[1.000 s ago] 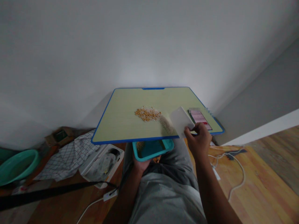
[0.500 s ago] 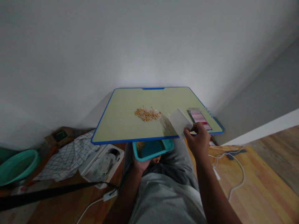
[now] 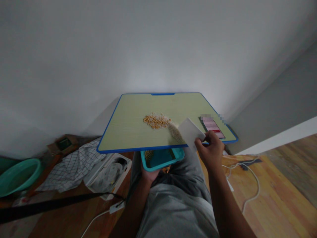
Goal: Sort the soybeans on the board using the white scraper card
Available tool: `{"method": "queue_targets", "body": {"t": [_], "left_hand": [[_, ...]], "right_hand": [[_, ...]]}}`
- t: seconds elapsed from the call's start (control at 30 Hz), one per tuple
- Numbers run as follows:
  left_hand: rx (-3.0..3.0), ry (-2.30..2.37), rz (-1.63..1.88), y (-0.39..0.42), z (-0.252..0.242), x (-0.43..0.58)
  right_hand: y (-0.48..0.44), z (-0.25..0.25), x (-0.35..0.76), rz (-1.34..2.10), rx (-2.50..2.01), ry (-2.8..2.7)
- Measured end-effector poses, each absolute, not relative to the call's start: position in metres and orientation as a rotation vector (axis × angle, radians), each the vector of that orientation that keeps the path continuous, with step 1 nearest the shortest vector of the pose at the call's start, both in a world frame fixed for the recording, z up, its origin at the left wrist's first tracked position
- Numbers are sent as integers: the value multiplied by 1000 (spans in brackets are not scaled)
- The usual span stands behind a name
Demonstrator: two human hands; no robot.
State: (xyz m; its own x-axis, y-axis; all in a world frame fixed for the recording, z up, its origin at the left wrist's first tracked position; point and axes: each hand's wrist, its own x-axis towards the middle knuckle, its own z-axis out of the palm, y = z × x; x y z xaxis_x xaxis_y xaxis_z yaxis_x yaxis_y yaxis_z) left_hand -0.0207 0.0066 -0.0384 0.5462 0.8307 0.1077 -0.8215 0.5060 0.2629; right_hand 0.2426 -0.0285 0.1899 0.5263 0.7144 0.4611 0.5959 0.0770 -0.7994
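My right hand [image 3: 210, 147] pinches a flat white card [image 3: 190, 132] between thumb and fingers, tilted over the front edge of a small table [image 3: 131, 138]. Against the card's left edge lies a streak of fine pale-brown grains [image 3: 175, 133]. Left of the streak, a patch of yellow round kernels [image 3: 156, 121] is mixed with small whitish grains. Below the table edge, my left hand [image 3: 150, 174] holds a teal plastic tray [image 3: 160, 166] from underneath, its fingers mostly hidden. Yellow kernels sit in the tray's left end, with something darker toward the right.
A phone [image 3: 212, 127] with a lit screen lies on the table's right side. The table stands against a wall. On the floor are an open white box [image 3: 110, 173], a checked cloth [image 3: 71, 167], a green basin [image 3: 19, 177] and white cables [image 3: 257, 185].
My right hand has drawn the card slightly toward the table's front edge, and the pale-brown grains are bunched more tightly beside it. The tray has barely moved.
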Motion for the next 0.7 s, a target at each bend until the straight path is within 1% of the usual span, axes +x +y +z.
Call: {"method": "queue_targets", "body": {"t": [0.37,0.53,0.7], "left_hand": [[288,-20,994,6,-31,-18],[337,-17,1004,6,-33,-19],[364,23,1033,5,-36,-20]], "right_hand": [[-32,191,241,131,-1570,-1076],[-29,194,238,76,-1538,-1039],[-26,194,233,107,-1494,-1073]]}}
